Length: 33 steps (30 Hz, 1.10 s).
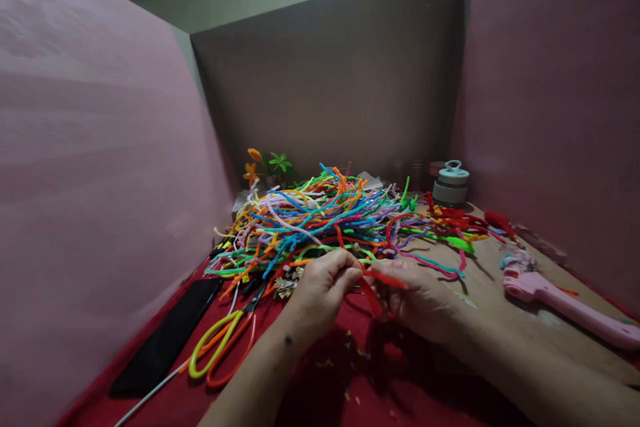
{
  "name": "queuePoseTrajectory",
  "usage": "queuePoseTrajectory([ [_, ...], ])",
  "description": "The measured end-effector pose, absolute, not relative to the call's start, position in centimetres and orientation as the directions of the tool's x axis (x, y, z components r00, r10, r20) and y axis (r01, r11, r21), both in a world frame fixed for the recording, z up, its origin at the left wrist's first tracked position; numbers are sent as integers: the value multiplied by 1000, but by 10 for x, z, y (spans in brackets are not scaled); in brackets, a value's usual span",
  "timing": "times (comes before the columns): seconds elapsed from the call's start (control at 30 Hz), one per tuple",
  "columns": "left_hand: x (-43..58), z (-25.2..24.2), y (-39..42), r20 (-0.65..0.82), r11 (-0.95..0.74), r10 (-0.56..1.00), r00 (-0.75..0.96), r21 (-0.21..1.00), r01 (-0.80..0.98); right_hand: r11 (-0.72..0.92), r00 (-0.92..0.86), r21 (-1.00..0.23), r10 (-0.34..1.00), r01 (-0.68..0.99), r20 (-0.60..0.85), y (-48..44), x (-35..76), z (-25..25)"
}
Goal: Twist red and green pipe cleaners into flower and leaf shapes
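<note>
In the middle of the head view, my left hand (326, 288) and my right hand (417, 299) are close together over the red cloth. Between them is a red pipe cleaner (369, 295), bent or looped. My left thumb and forefinger pinch one part of it. The right fingers are closed around another part, with some fingertips hidden behind the red strand. Just beyond both hands rises a large heap of multicoloured pipe cleaners (305, 217). Scissors (250, 307) with yellow and orange handles lie left of my left forearm.
A black flat item (165, 340) and a thin white stick (150, 395) lie at left. On the brown board (493, 280) at right rests a pink glue gun (565, 312). A lidded jar (451, 188) and orange pipe-cleaner flowers (251, 172) stand behind. Pink walls flank both sides.
</note>
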<state>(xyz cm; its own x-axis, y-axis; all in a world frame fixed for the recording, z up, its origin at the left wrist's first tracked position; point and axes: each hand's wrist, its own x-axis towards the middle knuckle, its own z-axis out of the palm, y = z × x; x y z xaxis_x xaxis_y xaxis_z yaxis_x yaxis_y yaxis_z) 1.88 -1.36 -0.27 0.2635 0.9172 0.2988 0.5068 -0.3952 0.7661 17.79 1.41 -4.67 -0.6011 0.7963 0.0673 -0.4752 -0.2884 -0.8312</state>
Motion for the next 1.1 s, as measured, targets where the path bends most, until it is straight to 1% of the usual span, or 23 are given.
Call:
queuePoseTrajectory([
  [0.1,18,1,-14,282,-406,910,303,751,521,-317,-637,-863,771,-393,7,15,181,-42],
  [0.17,17,2,-15,258,-388,916,307,763,517,-326,-650,-884,759,-334,-35,14,182,-39],
  [0.3,15,1,-16,217,-321,942,254,801,505,-358,-592,-886,797,-295,-124,13,181,-36],
  [0.43,17,0,-15,198,-292,953,230,806,515,-358,-606,-908,779,-217,-162,12,180,-38],
  [0.53,19,0,-14,206,-295,951,229,824,484,-310,-593,-932,792,-188,-144,12,180,-39],
  [0.7,19,4,-12,224,-310,946,233,832,459,-152,-523,-972,851,-178,-37,10,180,-36],
  [0.77,18,7,-12,198,-287,952,233,842,458,-97,-493,-984,870,-146,-13,7,180,-34],
  [0.8,17,8,-12,158,-246,961,225,861,445,-81,-481,-988,877,-130,-9,6,179,-32],
  [0.87,15,8,-12,38,-121,976,214,913,389,-64,-464,-993,886,-103,-9,5,179,-30],
  [0.93,13,4,-11,-62,-6,971,230,959,284,-64,-447,-994,894,-89,-17,3,179,-29],
  [1.0,13,-1,-9,-118,77,954,275,985,155,-63,-432,-994,902,-84,-20,3,179,-29],
  [1.1,14,-8,-7,-145,159,927,346,987,-13,-28,-422,-995,907,-96,15,3,180,-32],
])
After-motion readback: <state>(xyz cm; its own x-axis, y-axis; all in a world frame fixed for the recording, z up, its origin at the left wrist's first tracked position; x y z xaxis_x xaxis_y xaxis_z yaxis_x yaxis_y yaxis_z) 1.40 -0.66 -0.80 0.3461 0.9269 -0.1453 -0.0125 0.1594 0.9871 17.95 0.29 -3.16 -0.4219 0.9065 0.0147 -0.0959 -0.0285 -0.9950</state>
